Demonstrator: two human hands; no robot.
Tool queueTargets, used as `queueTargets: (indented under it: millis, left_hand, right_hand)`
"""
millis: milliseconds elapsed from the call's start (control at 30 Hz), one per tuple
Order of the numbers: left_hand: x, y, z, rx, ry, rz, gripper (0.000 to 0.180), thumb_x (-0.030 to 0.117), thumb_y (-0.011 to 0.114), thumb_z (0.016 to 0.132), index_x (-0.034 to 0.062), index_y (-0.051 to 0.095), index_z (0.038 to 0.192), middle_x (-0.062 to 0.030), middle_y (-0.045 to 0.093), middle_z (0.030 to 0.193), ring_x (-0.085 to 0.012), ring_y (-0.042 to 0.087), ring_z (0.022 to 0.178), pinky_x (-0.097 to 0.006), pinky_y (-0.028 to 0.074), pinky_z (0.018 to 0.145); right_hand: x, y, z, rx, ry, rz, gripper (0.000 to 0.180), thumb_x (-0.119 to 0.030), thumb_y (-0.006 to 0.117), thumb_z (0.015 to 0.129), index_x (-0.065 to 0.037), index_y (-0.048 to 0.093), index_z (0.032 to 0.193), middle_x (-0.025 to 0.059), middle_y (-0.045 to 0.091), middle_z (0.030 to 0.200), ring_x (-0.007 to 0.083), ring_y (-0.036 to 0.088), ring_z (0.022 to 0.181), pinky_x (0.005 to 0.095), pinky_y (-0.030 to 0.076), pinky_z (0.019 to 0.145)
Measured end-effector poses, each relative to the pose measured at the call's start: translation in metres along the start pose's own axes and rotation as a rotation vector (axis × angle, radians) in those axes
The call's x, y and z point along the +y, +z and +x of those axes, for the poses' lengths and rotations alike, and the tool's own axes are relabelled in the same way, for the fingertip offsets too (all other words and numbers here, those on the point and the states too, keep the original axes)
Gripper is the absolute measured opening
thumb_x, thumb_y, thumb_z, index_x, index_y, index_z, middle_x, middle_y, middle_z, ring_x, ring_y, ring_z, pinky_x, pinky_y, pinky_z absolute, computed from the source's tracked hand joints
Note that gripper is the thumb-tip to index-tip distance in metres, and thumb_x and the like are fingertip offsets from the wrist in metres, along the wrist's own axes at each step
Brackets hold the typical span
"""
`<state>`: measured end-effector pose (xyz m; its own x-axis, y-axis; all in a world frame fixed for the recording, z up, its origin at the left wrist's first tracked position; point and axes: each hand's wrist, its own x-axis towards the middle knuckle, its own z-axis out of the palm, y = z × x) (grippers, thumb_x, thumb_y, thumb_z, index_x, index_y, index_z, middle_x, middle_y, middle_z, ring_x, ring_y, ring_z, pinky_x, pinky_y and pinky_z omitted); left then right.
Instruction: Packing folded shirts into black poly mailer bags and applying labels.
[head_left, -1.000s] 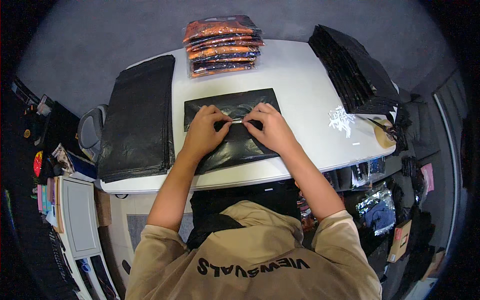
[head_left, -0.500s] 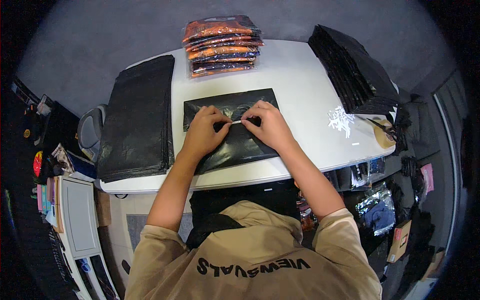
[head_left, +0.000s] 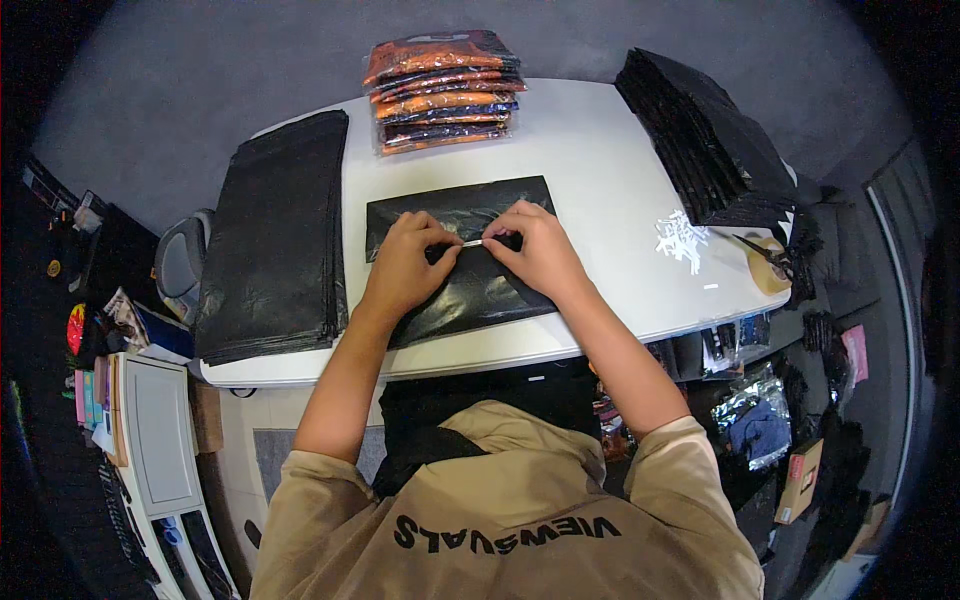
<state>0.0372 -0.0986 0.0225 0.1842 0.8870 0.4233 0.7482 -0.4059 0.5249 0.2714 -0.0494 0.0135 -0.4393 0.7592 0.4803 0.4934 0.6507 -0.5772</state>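
A black plastic mailing bag point(head_left: 470, 310) lies on the white table right before me, its top part folded over. Above the bag's middle, a small white paper strip point(head_left: 472, 243) is stretched between my fingertips. My left hand point(head_left: 405, 265) pinches the strip's left end between thumb and forefinger. At the other end my right hand point(head_left: 543, 252) does the same, with its remaining fingers curled. Whether the strip is stuck to the bag or only held against it, I cannot tell. Both hands partly cover the bag.
Flat black bags point(head_left: 270, 235) are piled on the left. Clear-wrapped orange and navy garments point(head_left: 447, 100) form a stack at the back. Filled black packages point(head_left: 715, 140) stand at the back right, near loose white strips point(head_left: 680, 242), a tape roll point(head_left: 766, 270) and dark scissors point(head_left: 783, 257).
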Motion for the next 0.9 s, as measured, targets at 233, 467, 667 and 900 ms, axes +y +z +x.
queueTargets:
  millis: [233, 467, 667, 900]
  left_hand:
    - [-0.0024, -0.0007, 0.0002, 0.009, -0.008, -0.005, 0.015, 0.013, 0.084, 0.088, 0.0062, 0.084, 0.102, -0.0129, 0.072, 0.1, -0.0338, 0.067, 0.103, -0.046, 0.054, 0.094]
    - [-0.0012, -0.001, 0.0001, 0.004, -0.016, 0.001, 0.016, 0.013, 0.084, 0.088, 0.0056, 0.084, 0.102, -0.0132, 0.072, 0.099, -0.034, 0.067, 0.101, -0.046, 0.055, 0.093]
    - [-0.0024, 0.0004, 0.0001, 0.018, -0.006, -0.003, 0.016, 0.013, 0.083, 0.089, 0.0048, 0.084, 0.102, -0.0134, 0.072, 0.098, -0.0341, 0.067, 0.101, -0.046, 0.055, 0.092]
    - [0.0007, -0.0017, 0.0003, 0.008, -0.007, -0.012, 0.014, 0.011, 0.082, 0.09, 0.0046, 0.083, 0.102, -0.0132, 0.072, 0.098, -0.0342, 0.067, 0.101, -0.046, 0.054, 0.093]
  right_hand:
    - [-0.001, -0.0008, 0.0, -0.022, 0.039, 0.001, 0.012, -0.008, 0.085, 0.087, -0.007, 0.082, 0.099, 0.0115, 0.072, 0.095, 0.0278, 0.071, 0.095, 0.039, 0.058, 0.085]
    - [-0.0025, -0.0009, 0.0002, -0.019, 0.042, 0.003, 0.012, -0.008, 0.084, 0.087, -0.007, 0.083, 0.099, 0.0115, 0.072, 0.096, 0.0278, 0.071, 0.094, 0.0392, 0.059, 0.086]
    - [-0.0012, -0.0007, 0.0, -0.021, 0.015, -0.013, 0.012, -0.008, 0.085, 0.087, -0.007, 0.083, 0.099, 0.0115, 0.072, 0.095, 0.028, 0.071, 0.094, 0.0395, 0.059, 0.086]
    - [-0.001, 0.0001, -0.0009, -0.007, 0.027, -0.007, 0.013, -0.008, 0.085, 0.086, -0.006, 0.082, 0.099, 0.0119, 0.072, 0.095, 0.0281, 0.071, 0.094, 0.0398, 0.058, 0.086]
